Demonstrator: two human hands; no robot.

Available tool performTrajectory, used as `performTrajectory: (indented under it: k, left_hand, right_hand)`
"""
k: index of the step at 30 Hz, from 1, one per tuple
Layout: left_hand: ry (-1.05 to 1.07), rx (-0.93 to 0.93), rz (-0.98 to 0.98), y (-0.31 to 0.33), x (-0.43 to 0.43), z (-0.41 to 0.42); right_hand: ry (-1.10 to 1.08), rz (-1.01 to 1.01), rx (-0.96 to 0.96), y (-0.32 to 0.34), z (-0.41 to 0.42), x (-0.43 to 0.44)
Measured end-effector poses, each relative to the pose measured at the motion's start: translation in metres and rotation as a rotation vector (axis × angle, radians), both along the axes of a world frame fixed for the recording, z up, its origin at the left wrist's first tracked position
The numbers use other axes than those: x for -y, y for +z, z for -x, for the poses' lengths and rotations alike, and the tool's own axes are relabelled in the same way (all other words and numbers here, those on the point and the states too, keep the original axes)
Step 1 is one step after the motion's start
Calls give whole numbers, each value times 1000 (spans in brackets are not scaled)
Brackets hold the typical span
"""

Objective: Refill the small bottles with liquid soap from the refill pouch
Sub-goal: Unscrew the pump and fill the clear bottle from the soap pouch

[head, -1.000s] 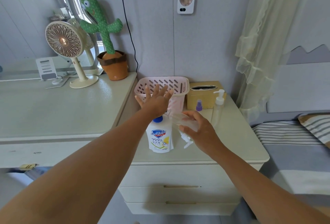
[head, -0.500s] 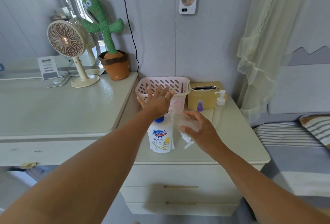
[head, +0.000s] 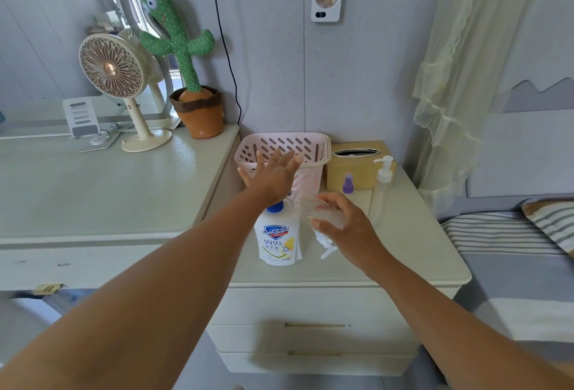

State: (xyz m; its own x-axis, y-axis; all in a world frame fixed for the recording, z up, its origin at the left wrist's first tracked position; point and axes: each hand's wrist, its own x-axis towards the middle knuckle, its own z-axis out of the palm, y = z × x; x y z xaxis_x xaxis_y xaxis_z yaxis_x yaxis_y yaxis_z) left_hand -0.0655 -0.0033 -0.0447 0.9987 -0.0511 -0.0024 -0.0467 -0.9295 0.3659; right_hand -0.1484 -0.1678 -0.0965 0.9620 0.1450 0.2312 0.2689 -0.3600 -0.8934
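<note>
Under our left hand point(head: 273, 178), fingers spread and holding nothing: refill pouch point(head: 279, 234), upright, blue cap on. Beside it, our right hand point(head: 351, 231) grips a tilted clear pump bottle point(head: 323, 218). Step, we judge: preparation. Next: unscrew pump, uncap pouch.

Soft, even daylight fills the room, bright and free of harsh glare; the curtain point(head: 459, 79) glows pale yellow and the desk point(head: 93, 190) carries a dull sheen. Shadows are faint, with a diffuse one across the drawers point(head: 310, 305). Wide-angle bending tilts the walls at the edges and swells the forearms. The left hand point(head: 273, 176) has slightly smeared fingertips; the clear bottle point(head: 327, 217) in the right hand point(head: 351, 231) nearly washes out
</note>
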Motion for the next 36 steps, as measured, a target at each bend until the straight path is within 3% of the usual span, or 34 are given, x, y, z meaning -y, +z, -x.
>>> performTrajectory:
  k: [19,29,36]
  left_hand:
    - [40,11,-131,7,1,0]
    - [20,20,-22,-1,-3,-4]
    - [27,19,-86,6,1,-3]
  right_hand:
    - [-15,-10,9,-1,1,-3]
    - [-9,-3,9,-1,-1,-2]
    - [-15,-1,13,-1,1,-3]
